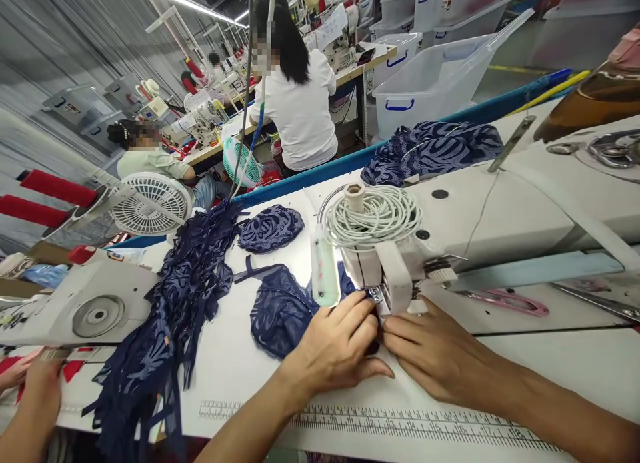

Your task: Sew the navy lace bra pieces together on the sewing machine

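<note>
My left hand (340,346) is closed on a navy lace fabric piece (280,310), its fingers bent over the cloth right beside the needle area of a white sewing machine (480,203). The piece spreads out to the left of that hand, with a narrow strap at its top. Close against the presser foot, my right hand (430,350) has its fingers curled and pressed together at the edge of the same dark cloth. Most of the cloth there is hidden under the hands and the machine head.
Another lace piece (271,228) and a long heap of navy strips (175,303) lie left. Coiled pale cord (375,213) sits on the machine; pink-handled snips (515,302) lie right. A co-worker's hand (43,383) works at a neighbouring machine (100,303). A ruler scale (400,423) marks the table's front.
</note>
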Motion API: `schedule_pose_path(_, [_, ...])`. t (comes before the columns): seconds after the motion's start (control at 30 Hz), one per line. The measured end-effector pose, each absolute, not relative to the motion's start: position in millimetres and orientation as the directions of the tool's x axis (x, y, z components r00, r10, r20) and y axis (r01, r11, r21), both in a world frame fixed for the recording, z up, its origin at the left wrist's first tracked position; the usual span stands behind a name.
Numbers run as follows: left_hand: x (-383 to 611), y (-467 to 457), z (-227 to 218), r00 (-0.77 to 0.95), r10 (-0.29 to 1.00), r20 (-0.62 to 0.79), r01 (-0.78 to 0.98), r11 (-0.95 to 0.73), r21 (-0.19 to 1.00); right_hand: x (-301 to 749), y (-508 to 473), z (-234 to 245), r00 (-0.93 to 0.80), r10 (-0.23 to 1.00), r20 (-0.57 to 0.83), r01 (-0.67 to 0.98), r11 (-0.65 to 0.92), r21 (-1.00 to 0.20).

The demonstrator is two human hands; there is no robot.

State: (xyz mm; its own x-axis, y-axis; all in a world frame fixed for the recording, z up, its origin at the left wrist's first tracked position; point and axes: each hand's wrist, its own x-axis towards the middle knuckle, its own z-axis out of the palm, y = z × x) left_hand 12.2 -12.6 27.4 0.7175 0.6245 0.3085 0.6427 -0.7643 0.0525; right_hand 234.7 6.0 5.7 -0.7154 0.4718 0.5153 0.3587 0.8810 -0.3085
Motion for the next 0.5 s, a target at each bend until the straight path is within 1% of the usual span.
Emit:
schedule_pose_path(0.1, [6.3, -8.1, 14.9, 0.689, 0.661, 0.297, 0.657, -0.743, 0.129, 234.9, 5.2, 6.2, -0.723, 0.507, 0.469, 0.366, 0.857, -0.362])
schedule_pose_path(0.2, [8.6, -14.4, 7.7, 0.620, 0.718, 0.316, 0.700, -0.689, 0.191, 237.1, 5.5, 5.4, -0.715, 0.512, 0.476, 0.371, 0.855, -0.363])
schedule_pose_path(0.27, [10.1, -19.2, 8.0, 0.583, 0.745, 0.325, 0.729, -0.656, 0.195, 239.0, 6.3, 4.4, -0.714, 0.490, 0.500, 0.353, 0.869, -0.347])
schedule_pose_path(0.33, [9.2, -21.3, 9.7, 0.588, 0.747, 0.312, 0.731, -0.655, 0.190, 240.1, 6.8, 3.6, -0.722, 0.461, 0.516, 0.337, 0.885, -0.320])
schedule_pose_path(0.43, [5.3, -19.1, 8.7, 0.597, 0.745, 0.297, 0.724, -0.660, 0.202, 240.4, 6.6, 3.4, -0.720, 0.473, 0.507, 0.365, 0.880, -0.302])
schedule_pose_path(0.5, [3.2, -14.8, 5.6, 0.580, 0.743, 0.333, 0.719, -0.660, 0.219, 240.0, 6.9, 3.5, -0.710, 0.490, 0.506, 0.383, 0.871, -0.307])
